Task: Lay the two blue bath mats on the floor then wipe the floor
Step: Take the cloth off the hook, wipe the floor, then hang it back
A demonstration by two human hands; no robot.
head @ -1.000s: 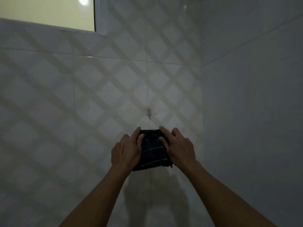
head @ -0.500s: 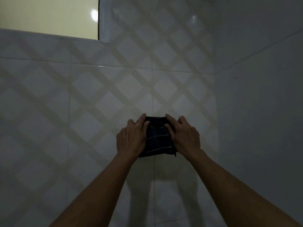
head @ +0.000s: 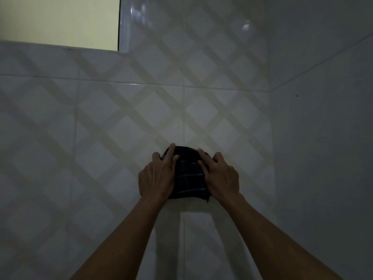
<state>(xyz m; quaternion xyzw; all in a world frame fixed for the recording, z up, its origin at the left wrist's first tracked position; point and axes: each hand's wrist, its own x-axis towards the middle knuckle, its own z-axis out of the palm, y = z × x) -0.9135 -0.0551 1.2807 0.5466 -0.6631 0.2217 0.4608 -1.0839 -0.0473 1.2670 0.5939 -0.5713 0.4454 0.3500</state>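
Observation:
A dark folded cloth (head: 188, 174) with thin pale grid lines is held up against the tiled wall at arm's length. My left hand (head: 157, 176) grips its left side, index finger stretched over the top edge. My right hand (head: 220, 176) grips its right side the same way. The cloth's top edge sits where a small wall hook was seen before; the hook is hidden behind it. No blue bath mats and no floor are in view.
The wall (head: 101, 138) in front is white tile with a beige diamond lattice. A plain grey-white side wall (head: 323, 138) meets it at a corner on the right. A lit yellowish window opening (head: 58, 21) sits at the upper left.
Both hands raised the cloth up the wall until it covered the small hook. The view tilted upward and moved nearer the wall.

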